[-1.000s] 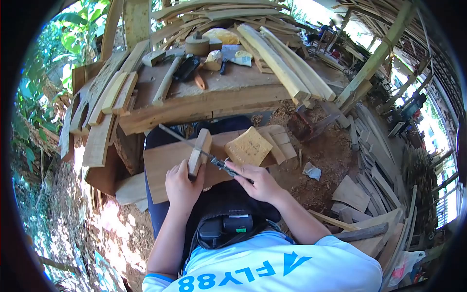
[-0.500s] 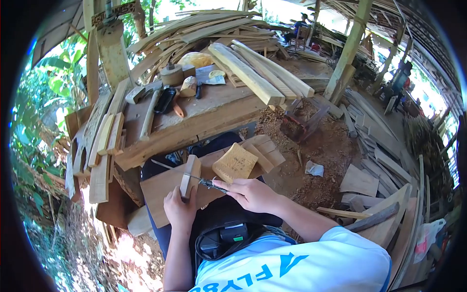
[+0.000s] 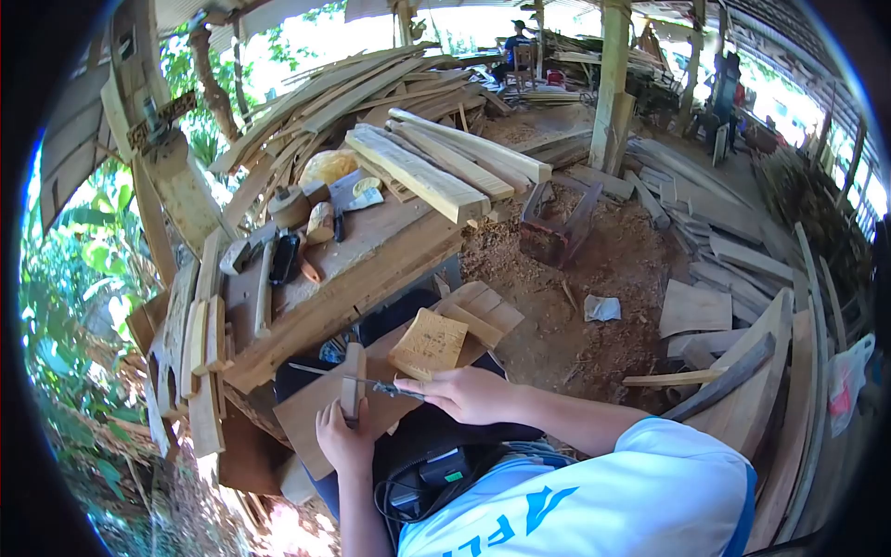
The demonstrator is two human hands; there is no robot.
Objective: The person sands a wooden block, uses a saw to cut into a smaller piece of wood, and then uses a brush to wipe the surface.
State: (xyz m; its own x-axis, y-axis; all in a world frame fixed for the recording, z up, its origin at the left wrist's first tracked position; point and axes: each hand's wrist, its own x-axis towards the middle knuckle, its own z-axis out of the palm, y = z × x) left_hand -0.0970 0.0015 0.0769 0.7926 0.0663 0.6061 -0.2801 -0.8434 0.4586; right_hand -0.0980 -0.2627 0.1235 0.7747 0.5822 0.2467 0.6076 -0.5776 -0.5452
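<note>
My left hand (image 3: 345, 438) is closed around the lower end of a small wood block (image 3: 352, 382), which stands over a flat board (image 3: 306, 416) on my lap. Closed on the dark handle of a thin metal tool (image 3: 399, 390) is my right hand (image 3: 459, 394). The tool's slender blade reaches left across the block and past it. Just beyond my right hand, a square light-wood piece (image 3: 429, 344) with dark marks rests on the boards. Whether the blade touches the block is too small to tell.
The thick workbench (image 3: 371, 265) ahead holds a hammer (image 3: 249, 251), a brush (image 3: 308, 269) and long planks (image 3: 418, 172). Loose boards (image 3: 696, 309) lie at right. A person (image 3: 516, 45) sits in the far background. A wooden post (image 3: 610, 88) stands behind the bench.
The head view has swung, so the bench and planks appear further left and the right side shows more. Both hands keep their holds on the block and the tool.
</note>
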